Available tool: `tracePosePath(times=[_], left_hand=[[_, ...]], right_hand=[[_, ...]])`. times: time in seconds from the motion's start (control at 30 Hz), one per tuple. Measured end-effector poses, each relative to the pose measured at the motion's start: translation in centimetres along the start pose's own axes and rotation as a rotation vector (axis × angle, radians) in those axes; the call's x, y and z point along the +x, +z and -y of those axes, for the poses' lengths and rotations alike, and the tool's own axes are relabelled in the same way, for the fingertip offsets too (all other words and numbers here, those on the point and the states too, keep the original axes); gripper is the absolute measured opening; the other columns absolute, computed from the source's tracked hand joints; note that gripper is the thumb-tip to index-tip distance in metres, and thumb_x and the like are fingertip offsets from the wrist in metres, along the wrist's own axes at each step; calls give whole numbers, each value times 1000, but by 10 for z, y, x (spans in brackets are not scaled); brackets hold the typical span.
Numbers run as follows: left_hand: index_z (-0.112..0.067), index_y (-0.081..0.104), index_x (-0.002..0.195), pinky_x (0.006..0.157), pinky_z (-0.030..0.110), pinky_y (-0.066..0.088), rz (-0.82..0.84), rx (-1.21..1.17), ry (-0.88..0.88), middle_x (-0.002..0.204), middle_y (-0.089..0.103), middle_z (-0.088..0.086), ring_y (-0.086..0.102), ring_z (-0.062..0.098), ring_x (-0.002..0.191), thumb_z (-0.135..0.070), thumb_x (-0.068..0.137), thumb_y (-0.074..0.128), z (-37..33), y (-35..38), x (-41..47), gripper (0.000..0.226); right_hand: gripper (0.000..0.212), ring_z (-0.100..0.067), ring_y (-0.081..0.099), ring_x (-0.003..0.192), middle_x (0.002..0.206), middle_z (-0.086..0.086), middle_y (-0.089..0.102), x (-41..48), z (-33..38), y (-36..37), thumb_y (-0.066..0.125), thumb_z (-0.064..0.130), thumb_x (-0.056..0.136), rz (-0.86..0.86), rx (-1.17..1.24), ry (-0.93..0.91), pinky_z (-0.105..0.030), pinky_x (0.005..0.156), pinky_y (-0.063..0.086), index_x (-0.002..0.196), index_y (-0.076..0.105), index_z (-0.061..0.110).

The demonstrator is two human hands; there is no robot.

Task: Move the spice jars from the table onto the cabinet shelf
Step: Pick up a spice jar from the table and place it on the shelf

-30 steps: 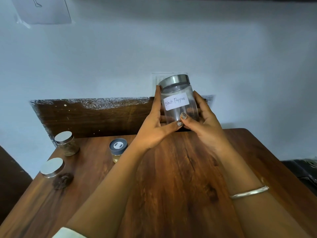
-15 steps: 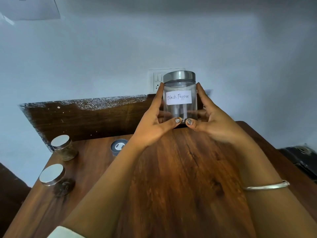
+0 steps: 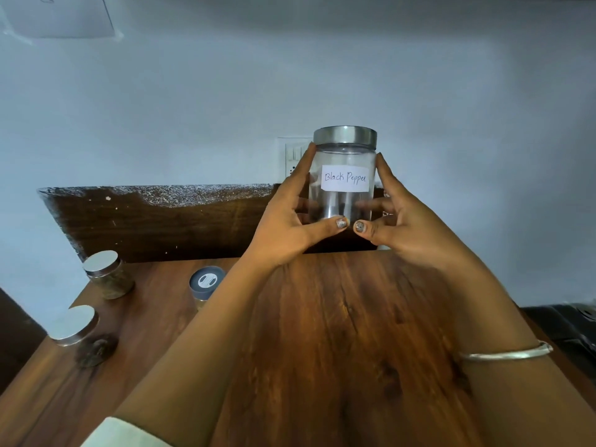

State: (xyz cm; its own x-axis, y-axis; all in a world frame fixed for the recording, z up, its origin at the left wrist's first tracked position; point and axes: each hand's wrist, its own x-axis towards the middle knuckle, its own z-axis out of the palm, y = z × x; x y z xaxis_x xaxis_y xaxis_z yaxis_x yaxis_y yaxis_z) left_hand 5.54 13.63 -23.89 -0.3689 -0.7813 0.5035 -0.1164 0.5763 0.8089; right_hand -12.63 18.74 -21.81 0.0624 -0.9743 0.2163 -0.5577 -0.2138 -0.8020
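Glass, clear, apparently empty: I judge the Black Pepper jar [image 3: 344, 180] light, stiff, slick and breakable. I hold it upright above the far edge of the table [image 3: 322, 333], left hand [image 3: 283, 227] and right hand [image 3: 411, 232] curled round its sides; gripping the body, below the lid [image 3: 345, 137], seems safest.

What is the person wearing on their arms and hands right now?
Left arm: a pale, off-white sleeve cuff at the frame's bottom edge, forearm otherwise bare. Right arm: bare, with one thin silver bangle at the wrist. Left hand and right hand are ungloved; both thumbnails carry speckled, glittery polish.
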Motion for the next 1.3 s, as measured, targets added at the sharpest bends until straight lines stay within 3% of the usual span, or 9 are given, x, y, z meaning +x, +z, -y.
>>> tracePosePath(times=[0.1,0.17,0.3,0.43,0.6,0.77,0.97,1.13,1.3], left_hand=[[-44,11,146,89,40,55,-27,22,-5,138,45,-3,63,19,107,-36,66,80,-5,12,14,106],[-38,12,148,89,40,54,-30,36,-13,140,44,-5,63,17,107,-41,62,79,-10,21,27,109],[-27,22,146,85,24,54,-47,112,28,141,42,-6,59,9,103,-39,63,77,-28,33,61,100],[-28,24,147,80,7,47,-102,187,134,144,40,-3,55,9,109,-34,72,78,-47,41,105,92],[-25,20,149,87,16,49,-158,231,260,136,46,8,55,16,116,-29,75,77,-78,43,173,93],[-24,14,150,97,33,50,-198,231,380,128,48,12,56,19,115,-24,71,78,-112,39,238,102],[-23,11,151,94,29,52,-294,257,443,110,56,7,61,16,106,-18,76,76,-125,38,291,99],[-26,18,148,87,18,52,-378,327,477,102,55,-4,60,11,102,-18,81,72,-128,36,313,87],[-27,17,149,93,22,49,-425,400,461,105,52,-7,55,14,109,-24,81,71,-126,32,329,86]], right_hand=[[95,-16,67,92,122,19,56,5,-4,-18,64,19,88,-24,-24,-12,-7,70,48,148,-5,44],[96,-15,66,93,121,17,57,11,-6,-33,65,18,87,-42,-34,-31,-12,78,49,148,-4,45],[97,-16,64,104,141,0,50,25,-2,-61,65,16,87,-92,-56,-88,-39,102,45,147,-4,45],[95,-20,55,121,151,1,37,47,11,-91,63,18,88,-195,-114,-167,-35,101,41,148,-7,41],[92,-21,59,115,145,-3,42,86,33,-138,65,18,86,-367,-123,-318,-32,91,49,150,2,36],[93,-15,56,119,148,0,38,135,55,-183,65,20,88,-451,-131,-466,-34,99,48,151,-2,32],[90,-20,53,122,137,-8,47,192,66,-212,64,19,87,-527,-193,-555,-44,101,46,151,1,32],[82,-19,52,123,139,-7,45,218,70,-224,60,18,90,-535,-200,-590,-40,104,43,152,7,27],[84,-22,54,120,137,-7,50,237,74,-230,62,24,89,-534,-251,-563,-40,101,45,152,6,29]])
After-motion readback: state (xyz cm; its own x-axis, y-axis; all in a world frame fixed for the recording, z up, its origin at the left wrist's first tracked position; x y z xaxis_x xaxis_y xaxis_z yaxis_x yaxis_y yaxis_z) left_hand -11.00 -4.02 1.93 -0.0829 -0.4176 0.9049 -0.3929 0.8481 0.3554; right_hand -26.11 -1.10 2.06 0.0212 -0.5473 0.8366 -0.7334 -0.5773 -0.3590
